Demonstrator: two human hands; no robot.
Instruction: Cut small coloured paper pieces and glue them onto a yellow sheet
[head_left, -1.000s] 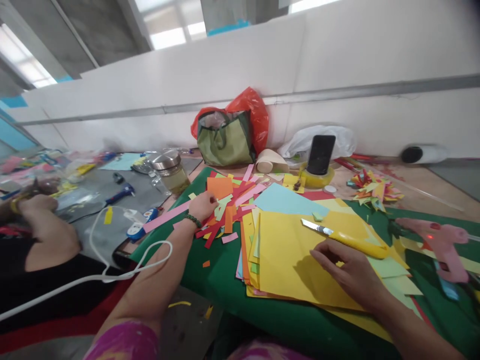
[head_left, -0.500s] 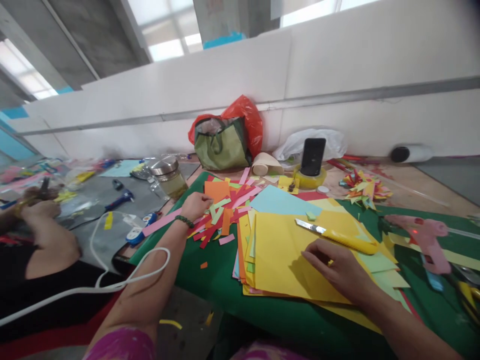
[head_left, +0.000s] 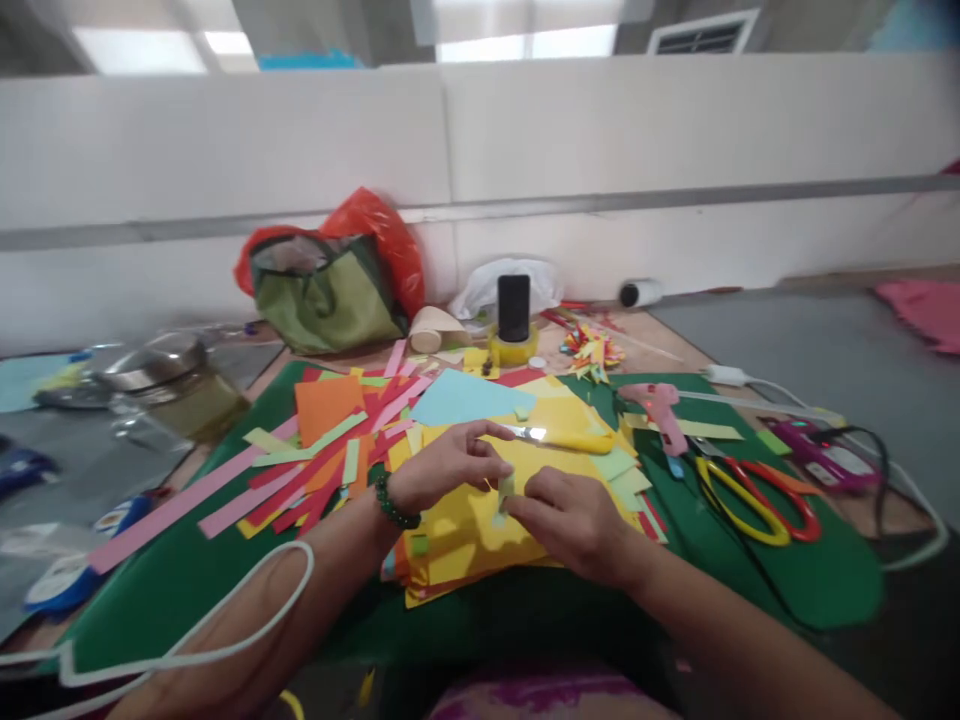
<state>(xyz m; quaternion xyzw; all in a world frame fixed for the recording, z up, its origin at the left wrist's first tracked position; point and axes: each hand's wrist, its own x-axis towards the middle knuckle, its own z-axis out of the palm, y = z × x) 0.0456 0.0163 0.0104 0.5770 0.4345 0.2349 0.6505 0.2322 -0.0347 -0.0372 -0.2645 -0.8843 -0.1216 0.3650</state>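
Observation:
Over the stack of yellow paper sheets (head_left: 465, 550), my left hand (head_left: 450, 468) and my right hand (head_left: 577, 520) meet with a short pale green paper strip (head_left: 505, 490) between them. The left fingertips pinch its upper end, and the right thumb and finger close on its lower part. Just beyond my hands lies a yellow utility knife (head_left: 577, 441), blade out, pointing left. A light blue sheet (head_left: 457, 400) is behind it. Left of the stack are loose coloured strips, a pink strip (head_left: 187, 510) and an orange piece (head_left: 328, 408) among them.
To the right lie a pink glue gun (head_left: 664, 415), yellow-and-red scissors (head_left: 757, 500) and a purple device (head_left: 829, 455) with cables. Behind stand a phone (head_left: 514, 308), yellow tape (head_left: 514, 348) and a green bag (head_left: 322, 300). A glass jar (head_left: 172, 385) is left; a white cable (head_left: 247, 610) crosses my left forearm.
My left hand has come from the strip pile to above the yellow sheets, now with a pale green strip. My right hand has joined it there. The view has swung to the right.

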